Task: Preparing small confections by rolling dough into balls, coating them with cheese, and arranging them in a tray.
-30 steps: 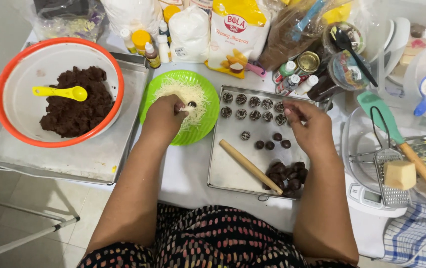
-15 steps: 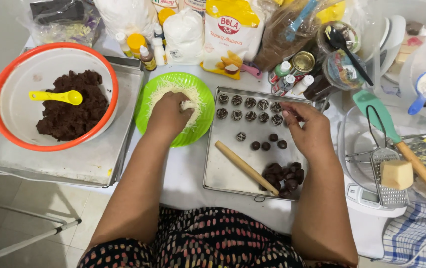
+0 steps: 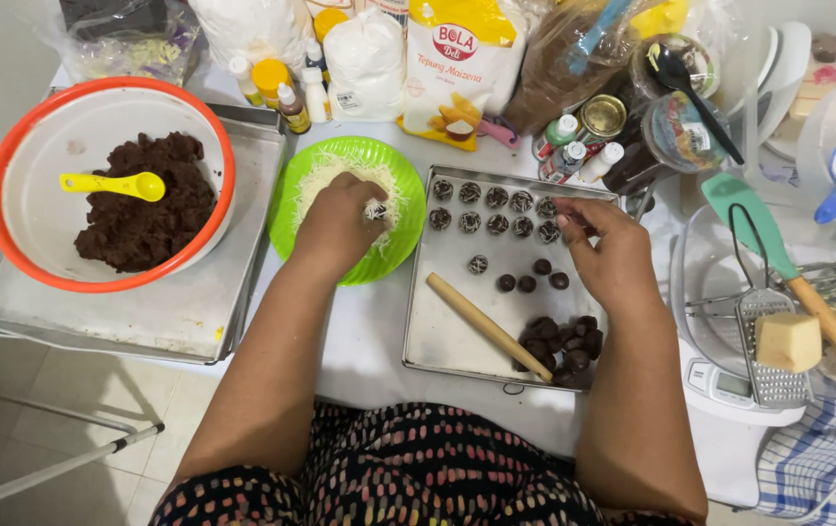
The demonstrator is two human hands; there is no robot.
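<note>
Head view looks down on a large orange-rimmed bowl [image 3: 9, 156] of dark dough on a metal tray, then a baking tray [image 3: 457, 321] holding rows of coated balls and a heap of plain ones. Left of that tray sits a green plate [image 3: 393, 239] of white shreds. Over it, the left hand [image 3: 335, 224] curls its fingertips around a small chocolate ball [image 3: 376, 209]. Just right of this ball lies the tray, where the right hand [image 3: 608, 258] rests loosely open, holding nothing visible.
</note>
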